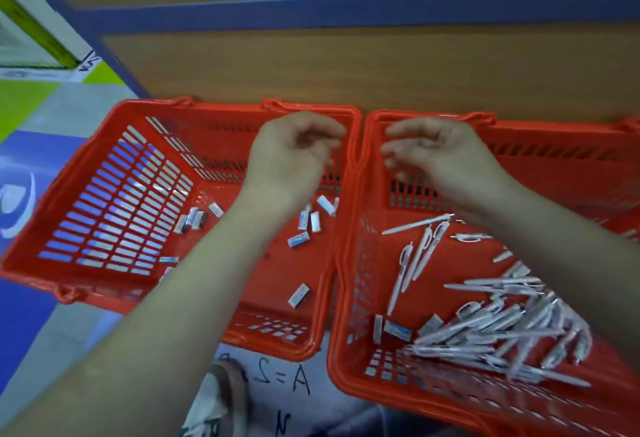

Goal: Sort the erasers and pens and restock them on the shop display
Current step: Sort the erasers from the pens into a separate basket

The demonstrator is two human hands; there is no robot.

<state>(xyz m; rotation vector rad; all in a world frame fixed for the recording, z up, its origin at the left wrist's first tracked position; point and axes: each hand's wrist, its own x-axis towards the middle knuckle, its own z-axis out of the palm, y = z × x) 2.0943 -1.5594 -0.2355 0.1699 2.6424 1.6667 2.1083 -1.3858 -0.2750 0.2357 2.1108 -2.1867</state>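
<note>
Wooden counter (346, 65) ahead. Two red baskets sit against its front: left basket (104, 211), right basket (554, 166). My left hand (291, 159) and right hand (440, 159) hover just short of the counter, fingers loosely curled, nothing held. Pens (485, 332) are heaped in the right basket, at its end away from the counter. Erasers (298, 239) lie scattered in the left basket.

Pens (491, 332): slim, white, click type with clips. Most are heaped in a tangle on the floor of the right basket (337, 360), near-right part, lying flat at mixed angles. A handful are laid loose toward its far-left, roughly parallel, with one crosswise beyond them. Erasers (298, 239): small white blocks with blue print, scattered in the left basket (86, 173), which touches the right basket's left wall. Three stray erasers (397, 330) are seen inside the right basket's near-left corner, just beside the heap.
</note>
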